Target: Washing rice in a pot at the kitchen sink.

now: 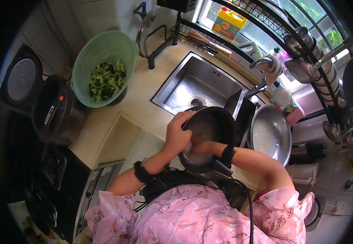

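A dark cooking pot (216,122) is tilted in front of me, over the near edge of the stainless steel sink (181,82). My left hand (178,131) grips its rim on the left side, thumb toward the inside. Down inside the pot is my right hand (205,148), blurred, its fingers partly lost in shadow. Whether those fingers hold anything cannot be made out. The pot's handle (223,168) points toward my body. Just right of the pot, a stainless steel basin (271,134) stands with cloudy whitish liquid in it.
Chopped green vegetables (108,80) lie in a light green colander (85,58) on the counter. An open rice cooker (57,113) stands left of it. The tap (257,90) reaches over the sink's right side. Ladles (301,71) hang from a black rack (310,58) at right.
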{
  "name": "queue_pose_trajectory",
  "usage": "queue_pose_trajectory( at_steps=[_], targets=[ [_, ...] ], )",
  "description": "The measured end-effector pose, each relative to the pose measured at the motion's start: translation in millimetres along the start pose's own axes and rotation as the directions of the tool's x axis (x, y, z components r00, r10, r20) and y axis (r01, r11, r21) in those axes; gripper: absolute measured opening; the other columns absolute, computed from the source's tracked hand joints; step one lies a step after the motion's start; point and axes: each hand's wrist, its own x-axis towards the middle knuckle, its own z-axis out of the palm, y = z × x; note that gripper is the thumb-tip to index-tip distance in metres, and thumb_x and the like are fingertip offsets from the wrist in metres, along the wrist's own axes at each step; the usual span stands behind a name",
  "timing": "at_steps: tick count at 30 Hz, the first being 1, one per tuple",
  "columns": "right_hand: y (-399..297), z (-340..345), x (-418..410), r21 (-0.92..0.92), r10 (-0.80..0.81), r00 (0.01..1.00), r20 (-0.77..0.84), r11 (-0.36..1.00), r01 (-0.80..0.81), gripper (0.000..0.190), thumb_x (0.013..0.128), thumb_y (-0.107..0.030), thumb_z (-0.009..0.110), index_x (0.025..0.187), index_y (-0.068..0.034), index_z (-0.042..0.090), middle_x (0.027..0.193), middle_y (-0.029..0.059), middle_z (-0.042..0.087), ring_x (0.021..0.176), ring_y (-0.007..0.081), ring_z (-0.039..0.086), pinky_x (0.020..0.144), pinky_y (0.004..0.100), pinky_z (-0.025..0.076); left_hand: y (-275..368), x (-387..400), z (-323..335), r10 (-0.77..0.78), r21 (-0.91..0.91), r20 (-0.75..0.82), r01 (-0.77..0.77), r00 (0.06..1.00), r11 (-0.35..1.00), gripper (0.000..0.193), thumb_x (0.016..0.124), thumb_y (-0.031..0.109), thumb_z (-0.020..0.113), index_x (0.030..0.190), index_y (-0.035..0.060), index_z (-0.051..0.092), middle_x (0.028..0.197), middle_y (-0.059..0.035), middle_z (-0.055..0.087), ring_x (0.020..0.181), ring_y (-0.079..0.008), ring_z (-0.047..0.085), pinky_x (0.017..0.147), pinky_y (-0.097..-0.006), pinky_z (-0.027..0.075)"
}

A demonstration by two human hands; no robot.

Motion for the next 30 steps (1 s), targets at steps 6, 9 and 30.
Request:
queue_pose_trajectory(
  at_steps=[6,9,30],
  targets=[
    [72.4,64.6,79.9,0.162,-0.129,0.953,-0.273,0.971,0.178,0.051,0.077,-0.026,0.064,0.120,0.002,0.057,0.115,0.0244,0.061,0.108,0.0358,0.060,0.089,0.0434,0.048,1.8,6.2,8.5,0.015,-0.023,0.028,-0.015,1.000,1.000,0.056,0.060,-0.014,0.048,0.112,-0.0010,0.064,0.114,-0.0165,0.063,0.111,-0.0291,0.059,0.098,-0.0337,0.045],
    [42.2,24.1,61.0,-0.042,-0.256,0.942,-0.216,0.966,0.253,0.045,0.079,-0.028,0.063,0.116,-0.002,0.061,0.114,0.0223,0.062,0.105,0.0363,0.061,0.088,0.0436,0.048,-1.4,-0.6,-3.8,-0.015,-0.009,0.002,0.015,1.000,1.000,0.056,0.060,-0.014,0.048,0.112,-0.0007,0.064,0.113,-0.0162,0.063,0.110,-0.0288,0.060,0.097,-0.0337,0.045],
    [42.2,-13.7,38.0,-0.290,-0.203,0.945,-0.257,0.949,0.125,0.037,0.076,-0.016,0.064,0.110,-0.004,0.066,0.111,0.0194,0.064,0.105,0.0343,0.060,0.092,0.0406,0.047,-3.3,5.7,-2.5,0.023,0.025,-0.018,-0.022,1.000,0.999,0.055,0.061,-0.013,0.048,0.112,-0.0016,0.063,0.111,-0.0164,0.063,0.108,-0.0285,0.061,0.094,-0.0340,0.047]
  ],
)
